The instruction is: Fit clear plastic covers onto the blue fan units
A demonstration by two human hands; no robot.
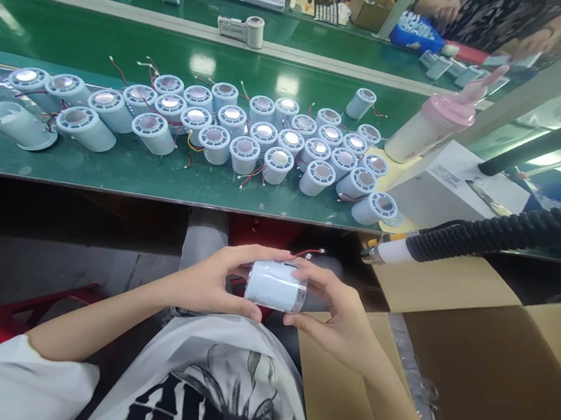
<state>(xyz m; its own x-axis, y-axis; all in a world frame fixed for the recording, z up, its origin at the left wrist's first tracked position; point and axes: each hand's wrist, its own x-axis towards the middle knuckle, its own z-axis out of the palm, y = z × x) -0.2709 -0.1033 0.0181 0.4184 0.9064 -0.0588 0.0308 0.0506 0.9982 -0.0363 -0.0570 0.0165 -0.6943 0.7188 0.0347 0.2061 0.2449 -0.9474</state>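
"Item held?"
"1 pale-blue cylinder (272,286), clear plastic at its right end — clasped between my left hand (218,278) and right hand (344,313), before my white shirt (183,350)."
"Fittings?"
"Red wires (307,253), white-tipped, far side."
"Stock nearby?"
"Similar cylinders (278,166) — grouped on the green bench (139,172) ahead."

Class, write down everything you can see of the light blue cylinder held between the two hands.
The light blue cylinder looks smooth, glossy and plastic, with a clear section at the end toward the right hand. It lies sideways in the air, nearer the wearer than the green bench. The left hand grips its other end. A thin red wire with a pale tip shows beyond its far side; its underside is hidden.
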